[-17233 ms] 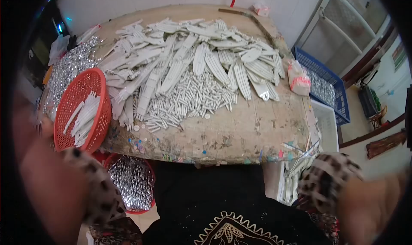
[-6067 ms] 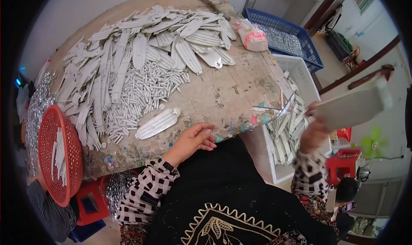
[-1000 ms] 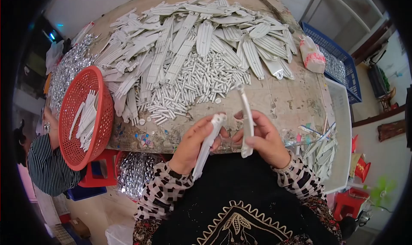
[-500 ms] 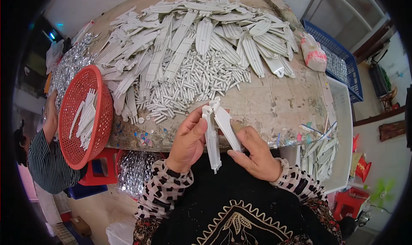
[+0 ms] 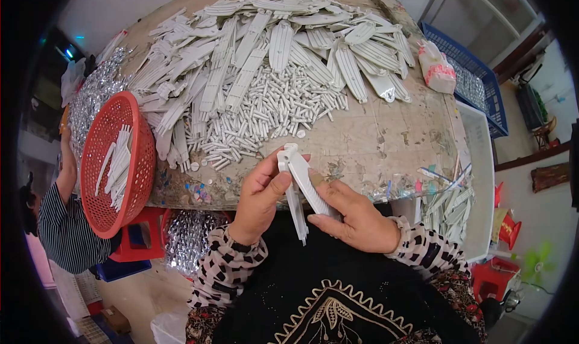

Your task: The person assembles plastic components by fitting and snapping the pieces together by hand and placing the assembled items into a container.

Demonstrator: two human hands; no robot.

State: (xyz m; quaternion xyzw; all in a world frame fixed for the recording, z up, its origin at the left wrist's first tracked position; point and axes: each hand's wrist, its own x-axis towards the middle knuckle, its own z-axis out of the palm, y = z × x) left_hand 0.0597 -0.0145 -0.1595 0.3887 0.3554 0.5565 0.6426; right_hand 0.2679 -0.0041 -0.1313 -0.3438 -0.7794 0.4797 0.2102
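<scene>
My left hand [image 5: 256, 196] is closed around a narrow white plastic strip [image 5: 295, 208], which points down toward my lap. My right hand [image 5: 359, 217] grips a wider, ribbed white plastic piece [image 5: 313, 190] between thumb and fingers. The two pieces meet at their upper ends and spread apart below in a narrow V. Whether they are joined at the top I cannot tell. Beyond my hands, small white pegs [image 5: 271, 106] lie in a heap, and behind them is a large pile of flat, ribbed white plastic pieces [image 5: 280, 45].
A red basket [image 5: 145, 169] holding white strips stands at the table's left edge. A person in a striped shirt [image 5: 72, 229] is beyond it. On the right are a white bin [image 5: 482, 163], a blue crate [image 5: 497, 97] and a white-and-red packet [image 5: 437, 69].
The upper ends of the two pieces have come together and overlap, and the strip has turned in my left hand. The view has shifted slightly.
</scene>
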